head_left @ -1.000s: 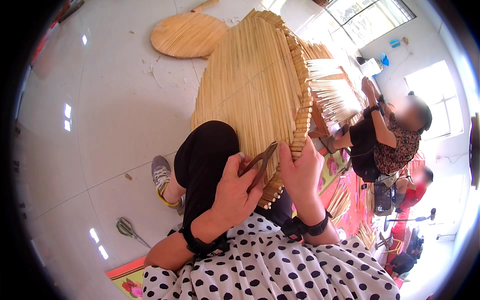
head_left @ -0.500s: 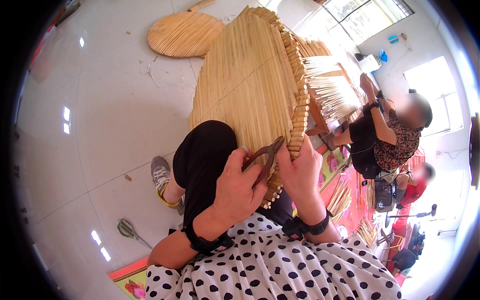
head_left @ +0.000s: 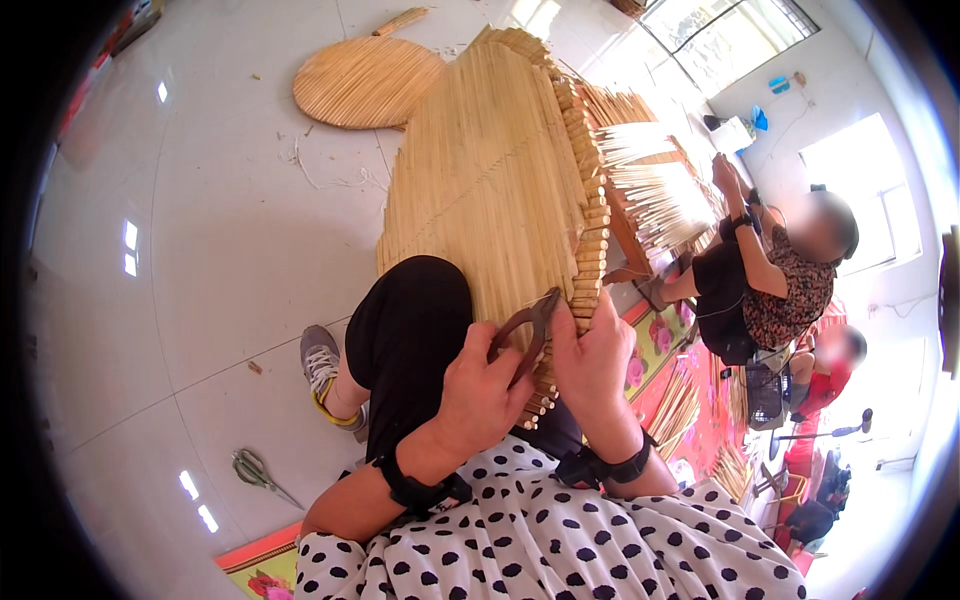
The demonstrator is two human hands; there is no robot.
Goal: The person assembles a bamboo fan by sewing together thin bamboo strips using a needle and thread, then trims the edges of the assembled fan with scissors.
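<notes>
A large panel of pale straw-like stalks [head_left: 480,190], with a thick edge of short bundled stalk ends down its right side, rests against my raised knee. My left hand [head_left: 480,385] is closed round the handles of dark metal pliers [head_left: 537,318], whose jaws point up at the panel just inside that edge. My right hand [head_left: 595,370] grips the bundled edge, its thumb beside the jaws. Whether the jaws hold anything is too small to tell.
An oval woven mat [head_left: 365,80] and green-handled scissors [head_left: 250,465] lie on the tiled floor. On the right, a co-worker [head_left: 790,270] sits by a wooden stand with loose stalks; another person [head_left: 830,380] sits behind, near a basket [head_left: 770,390]. Stalks [head_left: 670,410] lie on a red floral mat.
The pliers have turned a little in my left hand, and both my hands have shifted slightly. My right hand still holds the edge. The view has moved slightly.
</notes>
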